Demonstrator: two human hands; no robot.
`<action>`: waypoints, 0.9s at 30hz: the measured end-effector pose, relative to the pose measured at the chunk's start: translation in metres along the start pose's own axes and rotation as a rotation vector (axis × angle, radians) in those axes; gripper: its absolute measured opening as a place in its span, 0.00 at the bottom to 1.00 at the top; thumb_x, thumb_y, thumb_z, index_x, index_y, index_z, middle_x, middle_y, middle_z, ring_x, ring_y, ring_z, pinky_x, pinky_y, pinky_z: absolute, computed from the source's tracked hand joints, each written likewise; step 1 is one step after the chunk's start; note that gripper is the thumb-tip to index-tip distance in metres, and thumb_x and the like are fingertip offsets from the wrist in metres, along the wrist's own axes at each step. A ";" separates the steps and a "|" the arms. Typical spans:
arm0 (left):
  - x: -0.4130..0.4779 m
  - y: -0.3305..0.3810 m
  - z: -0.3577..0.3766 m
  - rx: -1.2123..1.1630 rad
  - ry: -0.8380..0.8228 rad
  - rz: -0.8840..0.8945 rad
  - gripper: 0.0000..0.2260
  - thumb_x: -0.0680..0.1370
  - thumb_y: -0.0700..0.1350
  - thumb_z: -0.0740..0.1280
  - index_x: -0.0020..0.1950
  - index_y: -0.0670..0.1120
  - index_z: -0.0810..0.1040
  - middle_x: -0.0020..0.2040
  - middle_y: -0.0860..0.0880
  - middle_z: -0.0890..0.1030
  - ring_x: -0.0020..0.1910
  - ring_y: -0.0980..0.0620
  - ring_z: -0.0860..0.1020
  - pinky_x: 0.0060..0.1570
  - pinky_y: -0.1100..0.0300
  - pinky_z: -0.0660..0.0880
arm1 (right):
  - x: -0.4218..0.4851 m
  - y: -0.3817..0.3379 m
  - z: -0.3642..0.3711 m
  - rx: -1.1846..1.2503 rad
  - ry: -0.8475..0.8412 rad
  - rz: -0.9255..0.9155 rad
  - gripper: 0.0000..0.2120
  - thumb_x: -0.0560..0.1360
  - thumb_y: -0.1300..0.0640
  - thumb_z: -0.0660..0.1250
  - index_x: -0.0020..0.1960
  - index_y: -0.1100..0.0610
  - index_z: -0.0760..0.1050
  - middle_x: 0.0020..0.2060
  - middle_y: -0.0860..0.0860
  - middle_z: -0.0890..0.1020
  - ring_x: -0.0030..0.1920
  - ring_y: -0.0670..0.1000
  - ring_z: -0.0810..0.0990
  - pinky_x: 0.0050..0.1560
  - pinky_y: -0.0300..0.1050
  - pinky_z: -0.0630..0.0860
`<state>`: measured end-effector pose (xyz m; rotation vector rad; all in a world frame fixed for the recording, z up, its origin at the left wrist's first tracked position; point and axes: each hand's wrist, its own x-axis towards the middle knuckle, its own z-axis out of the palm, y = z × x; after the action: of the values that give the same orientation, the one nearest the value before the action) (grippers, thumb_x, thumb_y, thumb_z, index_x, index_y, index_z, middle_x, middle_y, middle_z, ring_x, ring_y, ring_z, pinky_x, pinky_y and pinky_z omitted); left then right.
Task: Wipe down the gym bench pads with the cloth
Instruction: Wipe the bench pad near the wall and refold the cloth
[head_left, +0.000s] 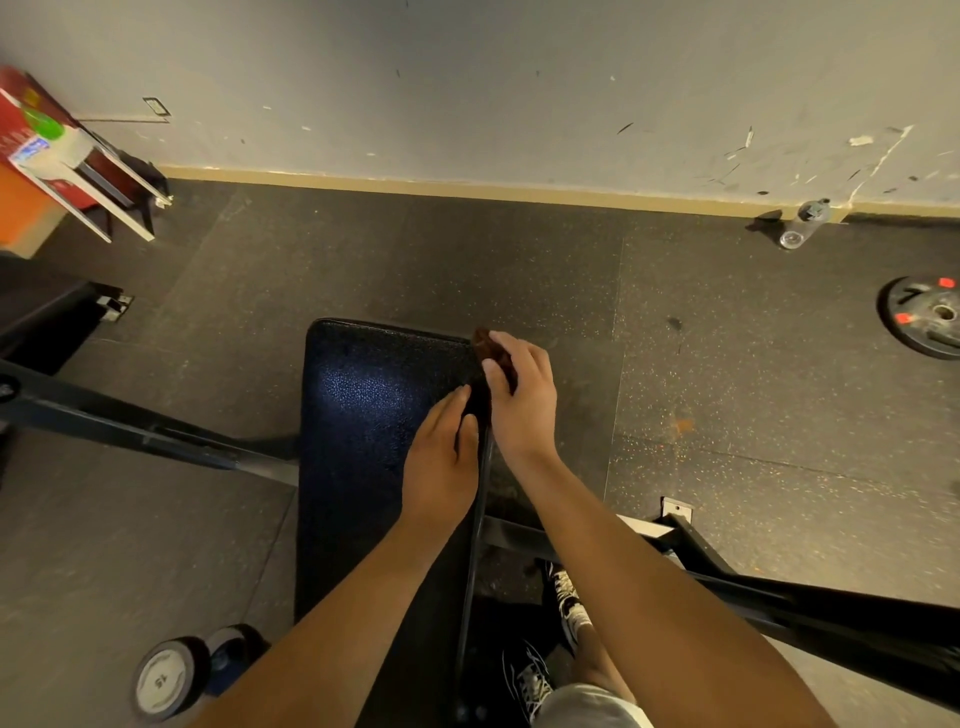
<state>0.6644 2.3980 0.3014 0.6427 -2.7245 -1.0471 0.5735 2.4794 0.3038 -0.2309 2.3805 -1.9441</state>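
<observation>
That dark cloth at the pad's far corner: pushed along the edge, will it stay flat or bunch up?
Probably floppy: the cloth sits wadded under the right hand at the edge of the bench pad, so it likely bunches unless pressed. It seems light, being mostly hidden by that hand. The pad's glossy surface suggests easy sliding.

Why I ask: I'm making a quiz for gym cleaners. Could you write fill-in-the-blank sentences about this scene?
1. The right hand grips the cloth at the ___ edge of the bench pad.
2. The left hand lies flat on the ___.
3. The plastic bottle lies on the floor beside the ___.
Missing words: right; pad; wall.
</observation>
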 end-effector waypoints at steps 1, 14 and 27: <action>-0.001 -0.001 0.000 -0.004 -0.006 0.004 0.20 0.86 0.48 0.54 0.78 0.49 0.66 0.76 0.54 0.69 0.73 0.64 0.62 0.71 0.68 0.58 | -0.001 0.003 0.002 -0.015 0.005 -0.023 0.15 0.81 0.61 0.65 0.66 0.53 0.77 0.60 0.47 0.74 0.59 0.37 0.73 0.60 0.26 0.67; -0.012 -0.006 -0.003 -0.092 -0.080 -0.009 0.19 0.86 0.48 0.56 0.78 0.52 0.66 0.76 0.58 0.67 0.68 0.79 0.58 0.66 0.80 0.54 | -0.021 0.009 -0.012 -0.099 -0.052 -0.114 0.10 0.77 0.66 0.67 0.54 0.56 0.81 0.55 0.46 0.74 0.57 0.41 0.74 0.59 0.31 0.70; -0.017 -0.005 0.003 -0.149 -0.101 -0.056 0.22 0.86 0.52 0.55 0.81 0.53 0.61 0.78 0.57 0.64 0.72 0.69 0.59 0.64 0.81 0.55 | -0.040 0.025 -0.007 -0.025 -0.005 0.039 0.12 0.76 0.67 0.67 0.54 0.53 0.82 0.53 0.45 0.79 0.55 0.37 0.76 0.56 0.28 0.71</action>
<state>0.6803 2.4037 0.2964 0.6618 -2.6921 -1.3158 0.6100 2.4976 0.2788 -0.1888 2.3888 -1.8964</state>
